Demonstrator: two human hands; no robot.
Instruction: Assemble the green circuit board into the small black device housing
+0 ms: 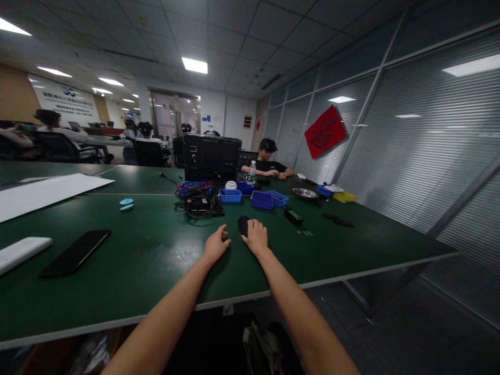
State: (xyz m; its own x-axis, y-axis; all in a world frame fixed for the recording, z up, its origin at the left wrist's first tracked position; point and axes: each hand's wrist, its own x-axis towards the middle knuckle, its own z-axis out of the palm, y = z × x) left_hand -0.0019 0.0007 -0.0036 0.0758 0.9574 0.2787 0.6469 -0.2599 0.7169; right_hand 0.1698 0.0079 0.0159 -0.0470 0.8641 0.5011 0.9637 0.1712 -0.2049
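Observation:
My right hand (257,238) rests on the table with its fingers curled round the right side of a black computer mouse (242,225). Part of the mouse is hidden under the fingers. To the left, my left hand (217,245) is empty, its thumb and fingers apart and turned toward the mouse without touching it. A black box with green markings (294,216) lies to the right of my right hand. Beyond both hands stand a blue tray (230,196) and a dark blue box (262,200).
Behind the trays are a black monitor-like case (213,156), a baseball (230,185), tangled cables and a plastic bottle (252,171). A metal bowl (305,194) stands right. A black slab (76,252) lies left on the green table (156,281). A person (269,161) sits opposite.

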